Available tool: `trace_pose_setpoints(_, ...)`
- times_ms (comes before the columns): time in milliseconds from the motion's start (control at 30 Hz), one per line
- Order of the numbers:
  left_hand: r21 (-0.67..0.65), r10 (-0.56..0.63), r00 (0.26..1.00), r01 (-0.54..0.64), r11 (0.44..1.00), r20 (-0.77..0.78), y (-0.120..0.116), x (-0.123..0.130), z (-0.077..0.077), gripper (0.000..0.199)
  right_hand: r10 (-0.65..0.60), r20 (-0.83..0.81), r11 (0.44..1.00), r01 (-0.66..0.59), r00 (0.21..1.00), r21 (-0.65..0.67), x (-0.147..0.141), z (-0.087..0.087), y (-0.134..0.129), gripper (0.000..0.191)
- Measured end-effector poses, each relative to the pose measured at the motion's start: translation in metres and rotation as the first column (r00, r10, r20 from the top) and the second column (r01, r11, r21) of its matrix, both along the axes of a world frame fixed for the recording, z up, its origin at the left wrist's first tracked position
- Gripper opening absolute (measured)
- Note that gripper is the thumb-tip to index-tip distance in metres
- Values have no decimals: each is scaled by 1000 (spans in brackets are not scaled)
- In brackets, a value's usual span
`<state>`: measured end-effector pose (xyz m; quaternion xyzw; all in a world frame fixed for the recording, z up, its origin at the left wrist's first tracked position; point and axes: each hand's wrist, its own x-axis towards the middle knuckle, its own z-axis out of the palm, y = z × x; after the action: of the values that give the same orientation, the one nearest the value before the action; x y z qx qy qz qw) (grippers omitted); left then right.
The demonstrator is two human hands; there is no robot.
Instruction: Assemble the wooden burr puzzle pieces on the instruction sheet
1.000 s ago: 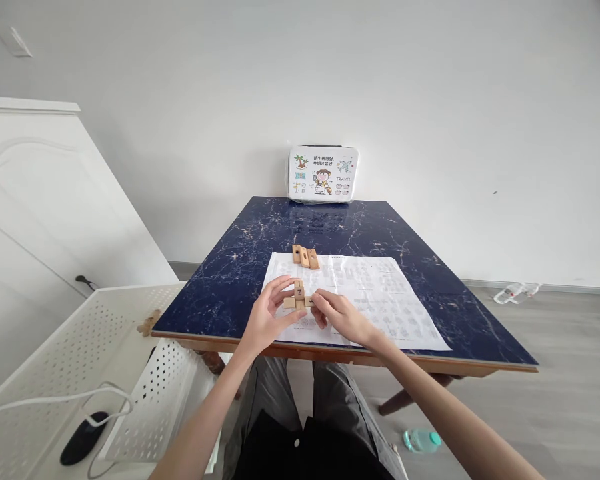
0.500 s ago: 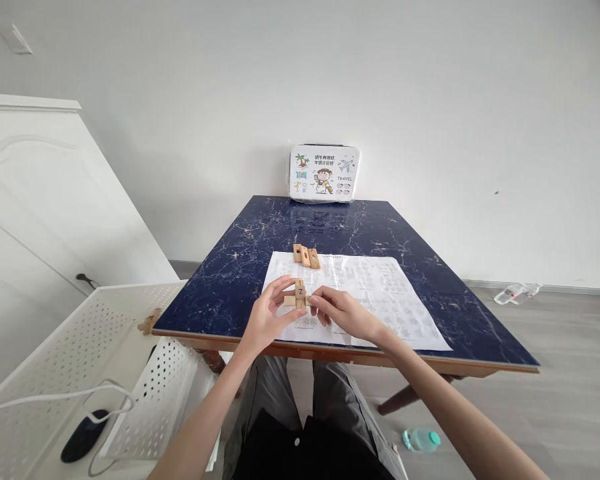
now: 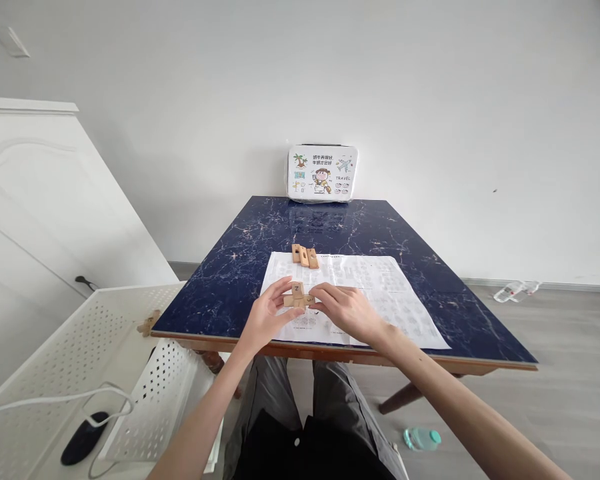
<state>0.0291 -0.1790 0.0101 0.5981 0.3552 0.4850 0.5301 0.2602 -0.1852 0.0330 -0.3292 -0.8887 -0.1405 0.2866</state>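
A small cross-shaped cluster of interlocking wooden puzzle pieces (image 3: 297, 291) is held over the near left part of a printed paper sheet (image 3: 375, 283). My left hand (image 3: 266, 312) grips it from the left, thumb below and fingers behind. The fingers of my right hand (image 3: 347, 312) close on the right-hand end of the cluster, where a dark mark shows. Another mark stands on the upper block. Just beyond lie several loose notched wooden pieces (image 3: 305, 256), side by side at the sheet's far left corner. My fingers hide part of the joints.
A white illustrated case (image 3: 323, 173) stands at the back of the blue marbled table (image 3: 230, 267) against the wall. To the left is a white perforated rack (image 3: 145, 400) with a black computer mouse (image 3: 84, 437) and cable. Plastic bottles (image 3: 422, 439) lie on the floor at right.
The upper block of the cluster now shows shorter, with one mark instead of two. A mark has appeared on the right end, and my right fingers have shifted over it.
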Motion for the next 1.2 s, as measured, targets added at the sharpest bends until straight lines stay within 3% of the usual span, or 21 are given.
trace_pose_setpoints(100,-25,-25,999,26,999,27,0,0,0,74,24,5,996,-24,1000,84,3,-2,-1,17)
trace_pose_setpoints(200,-40,-42,998,44,998,46,0,0,0,74,64,-7,990,-62,998,129,5,-6,-1,30)
trace_pose_setpoints(433,-10,-46,998,46,999,35,0,-1,0,73,105,-93,994,-101,990,40,4,-6,2,16)
trace_pose_setpoints(700,53,21,995,-16,998,-92,-1,3,5,73,-46,-107,986,28,993,-166,12,-17,5,25)
trace_pose_setpoints(867,93,64,987,-51,994,-150,-1,3,3,57,-221,-154,967,196,963,-164,53,-28,17,26)
trace_pose_setpoints(1033,124,87,961,-56,991,-262,-2,2,5,48,-486,-189,869,449,853,-208,117,-37,32,27)
trace_pose_setpoints(1200,157,85,943,-36,987,-320,-5,3,7,39,-780,-235,626,713,580,-316,161,-48,44,23)
